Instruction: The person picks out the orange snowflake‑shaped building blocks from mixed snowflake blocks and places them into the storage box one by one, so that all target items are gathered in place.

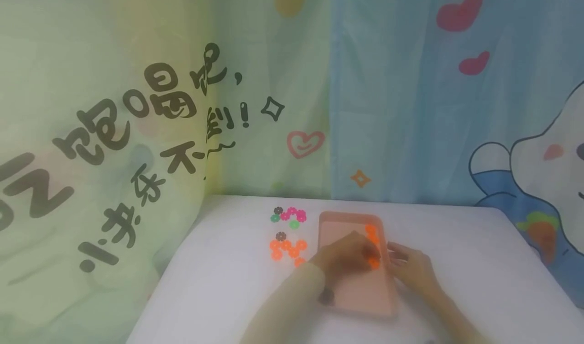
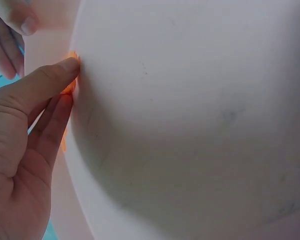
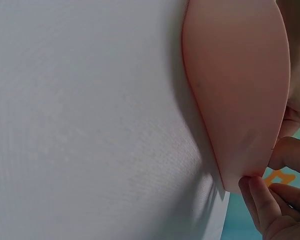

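Note:
A pink shallow tray (image 1: 358, 303) lies on the white table. My left hand (image 1: 349, 252) reaches into it and pinches an orange flower-shaped plastic piece (image 2: 72, 54) between thumb and fingers, at the tray's right inner wall. More orange flower-shaped pieces (image 1: 370, 229) lie in a row along that wall, partly hidden by the hand. My right hand (image 1: 415, 270) grips the tray's right wall. In the left wrist view its thumb is over the rim and its fingers are outside; the right wrist view shows fingertips (image 3: 255, 184) against the outer face.
Left of the tray lie orange flower-shaped pieces (image 1: 286, 244) with a brown one (image 1: 280, 236). Farther back is a group with pink (image 1: 292, 211), green (image 1: 294, 225) and dark pieces (image 1: 278, 210). Printed curtains (image 1: 388, 105) hang behind the table (image 1: 219, 283).

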The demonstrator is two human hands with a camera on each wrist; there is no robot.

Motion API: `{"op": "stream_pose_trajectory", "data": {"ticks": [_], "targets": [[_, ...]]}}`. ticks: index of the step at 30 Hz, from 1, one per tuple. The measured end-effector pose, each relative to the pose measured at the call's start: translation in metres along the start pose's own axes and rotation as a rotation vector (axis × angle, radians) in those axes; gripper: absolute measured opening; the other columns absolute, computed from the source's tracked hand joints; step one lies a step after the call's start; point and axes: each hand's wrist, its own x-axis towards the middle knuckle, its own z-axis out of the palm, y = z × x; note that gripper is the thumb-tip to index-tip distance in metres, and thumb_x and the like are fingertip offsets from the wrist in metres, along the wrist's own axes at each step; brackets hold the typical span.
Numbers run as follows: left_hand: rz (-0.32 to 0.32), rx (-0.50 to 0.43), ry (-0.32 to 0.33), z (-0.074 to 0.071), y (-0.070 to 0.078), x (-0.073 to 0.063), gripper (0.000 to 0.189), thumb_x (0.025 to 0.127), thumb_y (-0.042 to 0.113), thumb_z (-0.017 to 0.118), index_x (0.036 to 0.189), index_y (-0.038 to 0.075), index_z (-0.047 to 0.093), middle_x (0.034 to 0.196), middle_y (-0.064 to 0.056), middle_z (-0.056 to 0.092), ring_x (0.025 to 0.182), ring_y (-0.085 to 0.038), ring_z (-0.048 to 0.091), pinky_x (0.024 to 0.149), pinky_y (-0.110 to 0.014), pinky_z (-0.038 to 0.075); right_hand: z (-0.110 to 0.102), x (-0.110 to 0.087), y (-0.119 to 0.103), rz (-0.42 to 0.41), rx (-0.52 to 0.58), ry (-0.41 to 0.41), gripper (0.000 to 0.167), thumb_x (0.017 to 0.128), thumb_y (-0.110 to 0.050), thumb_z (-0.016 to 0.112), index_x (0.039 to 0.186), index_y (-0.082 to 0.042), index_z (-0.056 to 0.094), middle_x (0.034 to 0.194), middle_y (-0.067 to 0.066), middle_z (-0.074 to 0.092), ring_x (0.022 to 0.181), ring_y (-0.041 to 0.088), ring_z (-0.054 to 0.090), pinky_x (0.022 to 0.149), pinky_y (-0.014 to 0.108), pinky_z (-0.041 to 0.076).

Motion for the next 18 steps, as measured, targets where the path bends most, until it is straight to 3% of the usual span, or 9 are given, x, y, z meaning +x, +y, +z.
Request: {"op": "stream_pose_trajectory", "data": {"ticks": [4, 10, 16, 18], "targets": [[-0.024, 0.005, 0.000, 0.000, 0.001, 0.001, 0.102, 0.046, 0.061, 0.079, 0.109, -0.013, 0.050, 0.122, -0.026, 0.046, 0.120, -0.039, 0.043, 0.103, -0.056, 0.036, 0.000, 0.000, 0.001, -0.020, -0.006, 0.009, 0.063, 0.091, -0.036, 0.068, 0.141, -0.003, 0.048, 0.125, 0.021, 0.062, 0.114, 0.037, 0.060, 0.086, 0.045, 0.054], [0.008, 0.000, 0.009, 0.000, 0.000, 0.003, 0.103, 0.046, 0.060, 0.079, 0.110, -0.014, 0.047, 0.121, -0.026, 0.046, 0.118, -0.040, 0.043, 0.104, -0.056, 0.035, 0.002, 0.003, 0.003, -0.002, -0.010, 0.007, 0.066, 0.090, -0.039, 0.068, 0.142, -0.005, 0.047, 0.127, 0.020, 0.061, 0.115, 0.037, 0.059, 0.086, 0.046, 0.053], [0.096, -0.048, 0.048, -0.002, 0.009, 0.013, 0.126, 0.037, 0.063, 0.082, 0.132, -0.004, 0.035, 0.128, -0.024, 0.041, 0.121, -0.040, 0.041, 0.102, -0.060, 0.034, 0.001, 0.002, 0.002, 0.033, 0.017, -0.013, 0.071, 0.090, -0.047, 0.066, 0.145, -0.007, 0.045, 0.130, 0.020, 0.059, 0.118, 0.038, 0.057, 0.087, 0.047, 0.053], [0.081, -0.045, 0.048, -0.007, 0.019, 0.019, 0.129, 0.036, 0.061, 0.082, 0.136, -0.004, 0.032, 0.130, -0.023, 0.041, 0.124, -0.038, 0.040, 0.103, -0.059, 0.034, 0.002, 0.002, 0.003, 0.036, 0.021, -0.015, 0.073, 0.089, -0.050, 0.066, 0.145, -0.008, 0.045, 0.130, 0.019, 0.059, 0.118, 0.038, 0.057, 0.087, 0.046, 0.053]]}}
